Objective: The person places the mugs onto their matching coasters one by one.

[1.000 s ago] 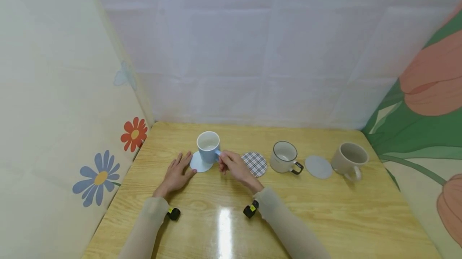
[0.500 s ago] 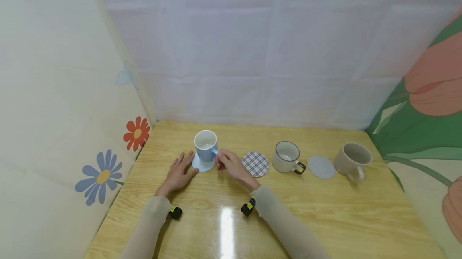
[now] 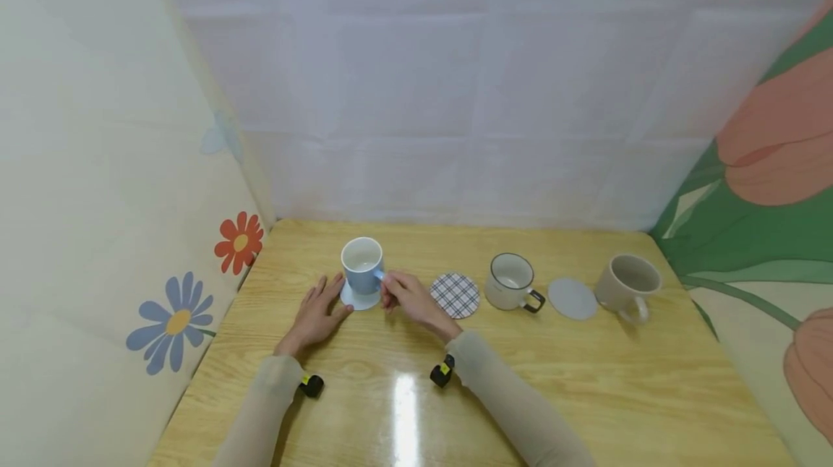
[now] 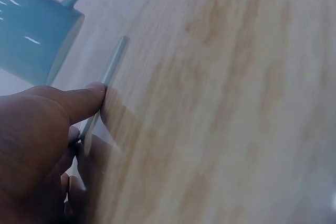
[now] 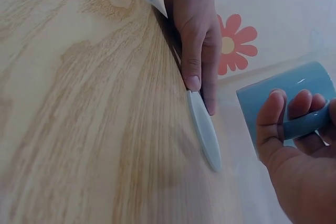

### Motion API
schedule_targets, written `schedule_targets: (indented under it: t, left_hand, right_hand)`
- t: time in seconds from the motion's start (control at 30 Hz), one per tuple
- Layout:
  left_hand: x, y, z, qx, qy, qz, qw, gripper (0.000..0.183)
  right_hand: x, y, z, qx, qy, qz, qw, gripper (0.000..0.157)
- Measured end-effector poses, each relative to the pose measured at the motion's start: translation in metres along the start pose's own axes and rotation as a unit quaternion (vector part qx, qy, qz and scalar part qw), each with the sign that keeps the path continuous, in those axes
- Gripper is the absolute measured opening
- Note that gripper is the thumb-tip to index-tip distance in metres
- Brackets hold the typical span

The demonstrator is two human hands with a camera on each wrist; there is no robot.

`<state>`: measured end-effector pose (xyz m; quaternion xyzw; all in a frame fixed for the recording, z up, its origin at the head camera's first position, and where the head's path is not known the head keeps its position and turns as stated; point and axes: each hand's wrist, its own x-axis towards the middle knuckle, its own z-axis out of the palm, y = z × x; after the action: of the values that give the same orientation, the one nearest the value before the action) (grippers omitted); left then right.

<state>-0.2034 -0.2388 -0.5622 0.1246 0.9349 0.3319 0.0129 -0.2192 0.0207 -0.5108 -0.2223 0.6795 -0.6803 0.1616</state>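
A light blue mug (image 3: 361, 268) hangs upright just over a pale blue round coaster (image 3: 359, 301), with a gap between them in both wrist views. My right hand (image 3: 416, 302) grips the mug by its handle; curled fingers (image 5: 271, 109) go round it in the right wrist view. On the table at the coaster's left side rests my left hand (image 3: 317, 315), its fingers stretched out. The left thumb (image 4: 86, 100) touches the coaster's edge in the left wrist view, and the other fingers are partly hidden there.
To the right stand a plaid coaster (image 3: 455, 296), a white mug (image 3: 507, 284) with a black rim and handle, a grey coaster (image 3: 572, 298) and a beige mug (image 3: 625, 284). A white cloth (image 3: 416, 91) hangs behind the wooden table (image 3: 586, 395).
My right hand has carried the blue mug a little to the left, more squarely over the pale blue coaster. My left hand has stayed beside the coaster.
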Motion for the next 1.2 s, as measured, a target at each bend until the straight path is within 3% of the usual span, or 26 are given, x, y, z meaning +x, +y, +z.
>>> schedule_targets:
  t: [0.47, 1.2]
  left_hand:
    - [-0.006, 0.0, 0.004, 0.005, -0.007, 0.0, 1.0, 0.073]
    - [0.001, -0.004, 0.002, 0.002, -0.008, -0.015, 0.9999, 0.073]
  right_hand:
    - [-0.005, 0.016, 0.011, 0.019, -0.01, 0.0, 1.0, 0.038]
    - [0.004, 0.021, 0.014, -0.005, -0.016, -0.007, 1.0, 0.039]
